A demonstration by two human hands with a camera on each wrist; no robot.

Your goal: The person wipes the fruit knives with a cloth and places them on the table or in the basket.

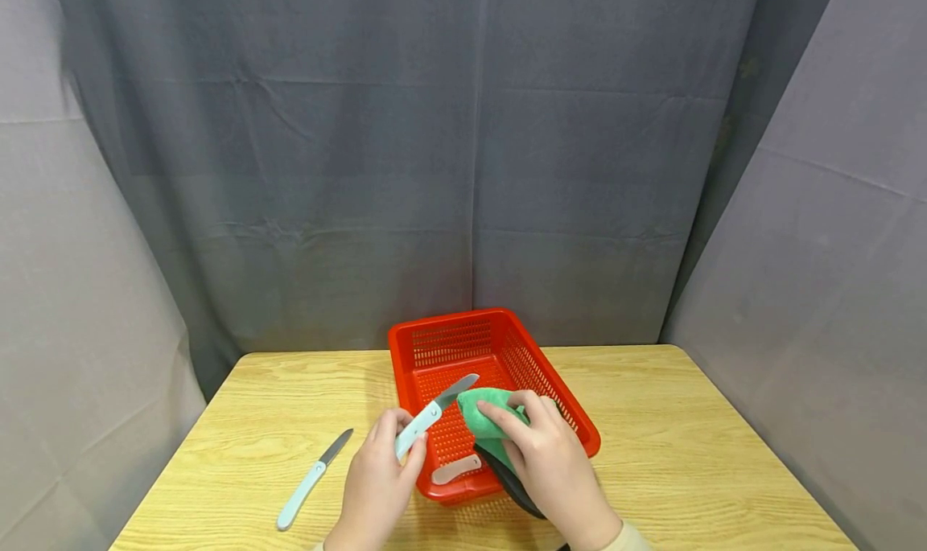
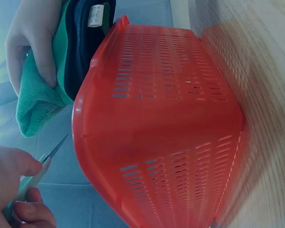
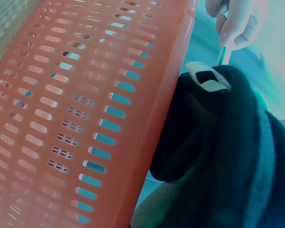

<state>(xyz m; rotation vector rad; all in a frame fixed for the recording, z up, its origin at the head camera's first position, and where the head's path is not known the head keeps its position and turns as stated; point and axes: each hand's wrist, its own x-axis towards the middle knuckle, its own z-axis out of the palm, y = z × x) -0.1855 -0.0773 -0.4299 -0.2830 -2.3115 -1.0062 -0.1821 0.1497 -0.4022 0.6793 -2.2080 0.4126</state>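
Observation:
My left hand [image 1: 380, 472] grips a small knife [image 1: 420, 432] by its light blue handle. The blade points up and right over the red basket [image 1: 579, 437]. My right hand [image 1: 548, 453] holds a green cloth [image 1: 487, 410], its folded edge close to the blade's tip. A dark layer of cloth [image 3: 218, 137] with a white tag [image 2: 96, 15] hangs below that hand and overlaps the basket rim. Inside the basket lies a pale handle [image 1: 455, 470], its right end near the dark cloth.
Left of the basket, a second knife [image 1: 311, 485] with a light blue handle lies on the wooden table [image 1: 652, 406], blade pointing away. Grey curtains [image 1: 348, 173] stand behind the table and along both sides.

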